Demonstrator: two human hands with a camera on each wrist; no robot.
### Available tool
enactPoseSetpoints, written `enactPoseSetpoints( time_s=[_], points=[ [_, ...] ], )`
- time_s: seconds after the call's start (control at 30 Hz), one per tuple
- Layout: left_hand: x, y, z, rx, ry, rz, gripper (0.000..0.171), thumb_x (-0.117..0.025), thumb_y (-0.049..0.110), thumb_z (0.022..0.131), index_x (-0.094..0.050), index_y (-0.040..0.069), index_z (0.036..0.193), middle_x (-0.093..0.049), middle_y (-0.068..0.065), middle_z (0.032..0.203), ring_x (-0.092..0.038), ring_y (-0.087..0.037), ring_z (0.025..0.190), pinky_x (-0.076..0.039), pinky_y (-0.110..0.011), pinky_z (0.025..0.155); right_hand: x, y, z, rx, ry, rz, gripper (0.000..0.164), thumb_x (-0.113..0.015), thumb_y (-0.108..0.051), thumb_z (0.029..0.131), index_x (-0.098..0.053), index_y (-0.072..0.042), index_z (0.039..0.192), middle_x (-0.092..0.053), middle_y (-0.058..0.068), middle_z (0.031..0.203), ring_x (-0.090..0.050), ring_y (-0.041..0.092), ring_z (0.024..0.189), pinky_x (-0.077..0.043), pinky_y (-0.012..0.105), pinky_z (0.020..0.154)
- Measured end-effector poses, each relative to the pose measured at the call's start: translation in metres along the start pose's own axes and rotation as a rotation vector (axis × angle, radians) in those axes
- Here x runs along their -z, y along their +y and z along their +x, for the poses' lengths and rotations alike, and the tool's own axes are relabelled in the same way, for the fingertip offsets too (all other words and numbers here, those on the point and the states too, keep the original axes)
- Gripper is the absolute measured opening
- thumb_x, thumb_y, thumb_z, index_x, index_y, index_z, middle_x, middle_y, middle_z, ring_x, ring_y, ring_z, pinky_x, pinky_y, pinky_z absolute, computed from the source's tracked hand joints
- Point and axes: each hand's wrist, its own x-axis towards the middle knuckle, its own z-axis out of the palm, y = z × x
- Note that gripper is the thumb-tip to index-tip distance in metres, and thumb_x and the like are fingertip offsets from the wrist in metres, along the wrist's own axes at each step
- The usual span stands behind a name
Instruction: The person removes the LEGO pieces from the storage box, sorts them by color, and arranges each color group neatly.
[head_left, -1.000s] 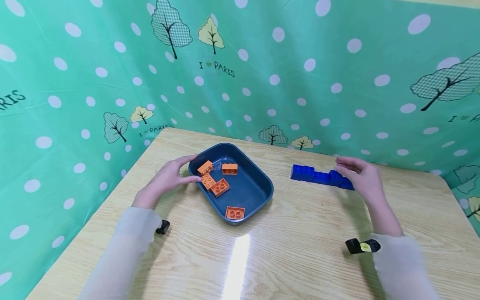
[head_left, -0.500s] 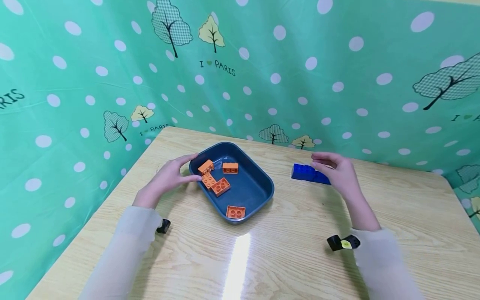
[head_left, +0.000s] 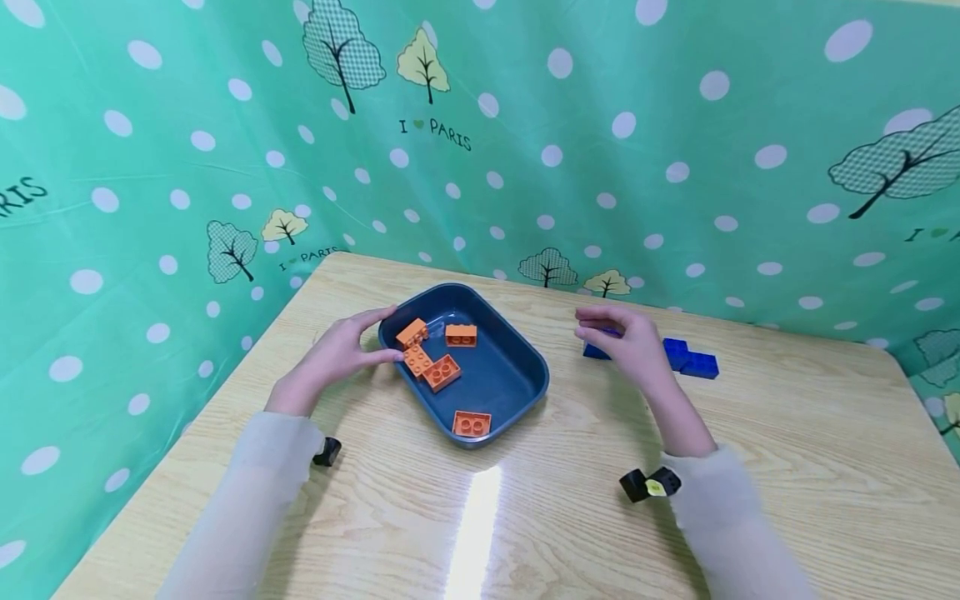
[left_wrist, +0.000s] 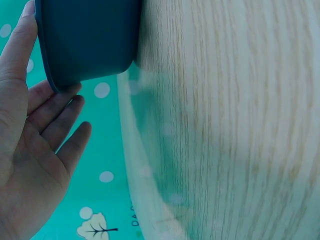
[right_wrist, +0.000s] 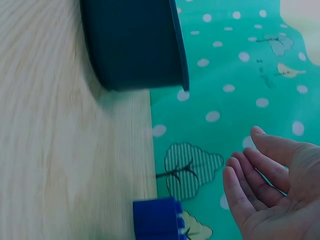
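Toward the far side of the table [head_left: 555,487], blue blocks [head_left: 700,366] lie in a row, right of the dark blue tray [head_left: 504,371]. Over the row's end nearest the tray hovers the right hand [head_left: 628,343], fingers gently curved, thumb apart, holding nothing. The left hand [head_left: 337,354], spread loosely, touches the tray's rim. To me it looks like a reaching step; grasping a blue block would call for lowering the right hand and pinching. 5 orange blocks [head_left: 442,374] sit inside the tray. The right hand hides the row's middle; the spotted curtain [head_left: 517,200] hangs close behind.
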Motion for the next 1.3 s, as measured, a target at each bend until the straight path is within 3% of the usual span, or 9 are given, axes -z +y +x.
enactPoseSetpoints(
  time_s=[0.17, 0.27, 0.53, 0.9, 1.3],
  points=[
    [0.001, 0.0, 0.0, -0.002, -0.003, 0.005, 0.085, -0.078, 0.041, 0.086, -0.036, 0.017, 0.156, -0.039, -0.018, 0.158, -0.036, -0.043, 0.145, -0.033, -0.058, 0.12, -0.016, -0.004, 0.004, 0.022, -0.029, 0.036, 0.036, -0.069, -0.018, 0.095, -0.066, -0.002, 0.127, -0.068, 0.019, 0.127, -0.068, 0.026, 0.11, -0.054, 0.008, 0.078],
    [0.001, 0.0, 0.001, -0.004, -0.003, 0.006, 0.085, -0.078, 0.041, 0.085, -0.036, 0.017, 0.156, -0.039, -0.018, 0.158, -0.037, -0.043, 0.145, -0.033, -0.058, 0.119, -0.026, -0.008, 0.006, 0.04, -0.049, 0.067, 0.035, -0.07, -0.014, 0.094, -0.066, -0.001, 0.127, -0.067, 0.022, 0.126, -0.07, 0.025, 0.109, -0.057, 0.013, 0.082],
    [0.001, -0.001, 0.0, -0.013, 0.006, 0.004, 0.084, -0.078, 0.04, 0.085, -0.037, 0.016, 0.155, -0.04, -0.018, 0.157, -0.038, -0.043, 0.144, -0.033, -0.058, 0.119, -0.055, -0.025, 0.01, 0.08, -0.108, 0.118, 0.035, -0.071, -0.01, 0.092, -0.066, 0.001, 0.126, -0.069, 0.021, 0.125, -0.068, 0.033, 0.114, -0.058, 0.037, 0.098],
    [0.001, 0.001, 0.0, -0.017, 0.001, 0.001, 0.084, -0.078, 0.039, 0.086, -0.037, 0.014, 0.155, -0.04, -0.019, 0.157, -0.038, -0.044, 0.144, -0.033, -0.059, 0.119, -0.1, -0.046, 0.018, 0.058, -0.229, 0.121, 0.033, -0.071, -0.012, 0.093, -0.068, -0.004, 0.125, -0.07, 0.013, 0.125, -0.068, 0.025, 0.114, -0.059, 0.035, 0.098],
    [0.001, -0.002, 0.001, -0.013, 0.001, -0.009, 0.085, -0.078, 0.04, 0.085, -0.037, 0.016, 0.155, -0.04, -0.017, 0.158, -0.038, -0.042, 0.144, -0.033, -0.058, 0.12, -0.135, -0.038, 0.033, -0.037, -0.389, 0.159, 0.036, -0.069, -0.013, 0.094, -0.066, -0.005, 0.129, -0.067, 0.011, 0.132, -0.065, 0.025, 0.12, -0.055, 0.036, 0.103]
  ],
)
